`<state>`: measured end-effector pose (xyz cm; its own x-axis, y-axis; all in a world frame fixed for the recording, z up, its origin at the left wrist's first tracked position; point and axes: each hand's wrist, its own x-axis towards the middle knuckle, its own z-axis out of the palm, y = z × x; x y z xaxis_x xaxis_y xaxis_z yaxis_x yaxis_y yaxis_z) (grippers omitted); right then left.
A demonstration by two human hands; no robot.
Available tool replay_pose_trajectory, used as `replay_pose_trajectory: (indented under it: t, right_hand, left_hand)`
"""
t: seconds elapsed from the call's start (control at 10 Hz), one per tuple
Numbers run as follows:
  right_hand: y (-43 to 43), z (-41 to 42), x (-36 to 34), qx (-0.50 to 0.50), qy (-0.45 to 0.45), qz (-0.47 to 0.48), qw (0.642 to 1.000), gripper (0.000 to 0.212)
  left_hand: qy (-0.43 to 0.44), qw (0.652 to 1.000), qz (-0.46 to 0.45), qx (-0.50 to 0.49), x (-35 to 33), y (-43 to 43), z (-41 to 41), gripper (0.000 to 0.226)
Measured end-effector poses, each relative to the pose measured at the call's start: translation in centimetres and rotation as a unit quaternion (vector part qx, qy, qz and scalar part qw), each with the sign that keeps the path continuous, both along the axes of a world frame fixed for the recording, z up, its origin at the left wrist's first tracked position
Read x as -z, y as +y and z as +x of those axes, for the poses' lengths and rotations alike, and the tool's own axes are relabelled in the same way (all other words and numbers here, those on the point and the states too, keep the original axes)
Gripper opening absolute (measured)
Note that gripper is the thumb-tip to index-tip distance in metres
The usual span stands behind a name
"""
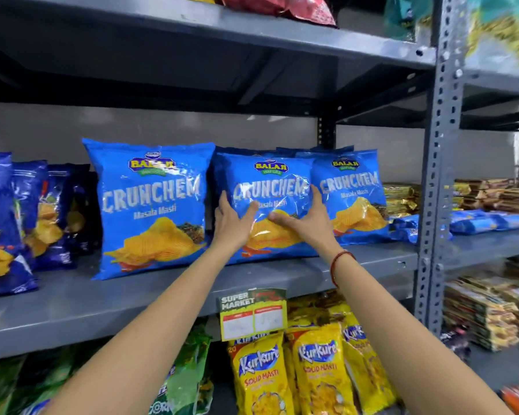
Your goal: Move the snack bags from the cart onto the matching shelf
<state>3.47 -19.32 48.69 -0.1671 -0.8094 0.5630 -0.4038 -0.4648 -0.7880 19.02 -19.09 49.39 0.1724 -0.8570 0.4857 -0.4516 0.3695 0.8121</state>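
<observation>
Three blue Crunchem snack bags stand upright on the grey middle shelf point(72, 307). Both my hands hold the middle bag point(270, 181), which rests on the shelf between the larger-looking left bag point(150, 205) and the right bag point(354, 199). My left hand point(231, 223) grips its left edge with the thumb on the front. On its right side lies my right hand point(306, 220), thumb across the front. More blue bags stand behind the middle one. The cart is out of view.
Dark blue chip bags point(21, 217) fill the shelf's left end. Yellow Kurkure bags point(312, 369) and green bags point(180, 381) sit on the shelf below, under a hanging price tag point(253, 313). A perforated grey upright point(438, 175) separates a neighbouring rack of small packets point(489, 220).
</observation>
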Motion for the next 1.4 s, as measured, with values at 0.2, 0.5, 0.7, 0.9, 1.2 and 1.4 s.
replay_pose_trajectory:
  t: [0.2,0.5,0.7,0.9,1.2,1.4]
  right_hand:
    - [-0.9,-1.5,0.2,-0.125,-0.044,0.064,0.989,0.099]
    - [-3.1,-1.6,-0.4,-0.121,-0.054,0.041,0.99,0.092]
    - [-4.6,-1.1,0.6,-0.135,-0.065,0.033,0.988,0.093]
    - [-4.8,-1.3,0.4,-0.134,-0.071,0.028,0.988,0.093]
    - [0.1,0.5,-1.0,-0.027,-0.105,-0.105,0.989,0.085]
    - [6.7,-2.9,-3.6,-0.013,-0.148,-0.193,0.97,0.045]
  left_hand:
    - [0.059,0.988,0.124,0.067,0.3,-1.7,1.4,0.099]
    - [0.147,0.976,0.1,0.129,0.7,-2.0,1.8,0.044]
    - [0.147,0.98,0.071,0.116,1.0,-2.5,2.0,0.052]
    - [0.125,0.982,0.081,0.117,0.3,-2.6,2.0,0.067]
    - [0.047,0.998,0.002,-0.032,0.0,1.6,3.4,0.079]
    - [0.008,0.999,-0.05,0.004,1.9,4.2,1.6,0.083]
